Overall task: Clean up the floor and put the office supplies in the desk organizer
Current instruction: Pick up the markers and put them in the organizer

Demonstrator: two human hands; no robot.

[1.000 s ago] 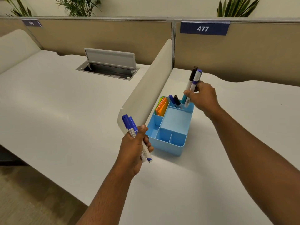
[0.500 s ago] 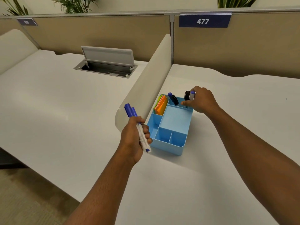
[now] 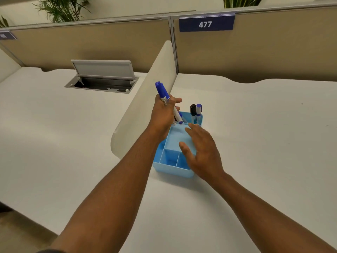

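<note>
markers [image 3: 162, 92] gripped in the left hand [image 3: 163, 114] above the blue organizer [image 3: 173, 168]; right hand [image 3: 202, 152] spread loose over it, holding nothing, two pens [image 3: 196, 111] upright in its far corner

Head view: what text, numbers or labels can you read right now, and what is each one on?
"477": white digits on the dark blue sign on the right partition panel.
Small blue sign at the far left: cut off and blurred, unreadable.
Print on the markers in the left hand: too small to read.
</note>
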